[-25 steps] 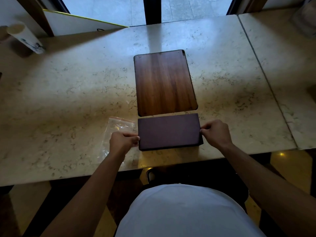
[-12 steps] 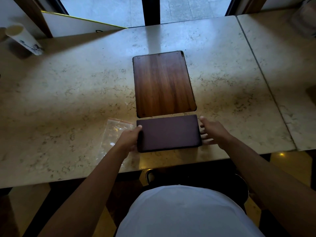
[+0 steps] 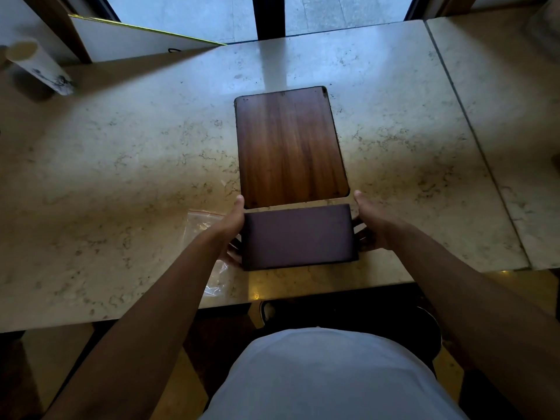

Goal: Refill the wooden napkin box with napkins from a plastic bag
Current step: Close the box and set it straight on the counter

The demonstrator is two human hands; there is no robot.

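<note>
The wooden napkin box (image 3: 291,147) lies in the middle of the marble table (image 3: 121,177). It shows a brown wood-grain face further away and a dark face (image 3: 298,236) towards me. My left hand (image 3: 233,221) presses on the left end of the dark part, thumb pointing forward and fingers tucked below. My right hand (image 3: 371,221) holds the right end the same way. A clear plastic bag (image 3: 204,225) with a red strip lies flat just left of the box, partly under my left forearm. No napkins are visible.
A white cylinder (image 3: 36,68) lies at the far left. A white board with a yellow edge (image 3: 136,40) leans at the back left. A seam (image 3: 472,131) separates a second slab on the right. The table's near edge is just below the box.
Both hands went from pinching the near corners of the dark part to lying flat along its ends, thumbs stretched forward. The box and bag stay where they were.
</note>
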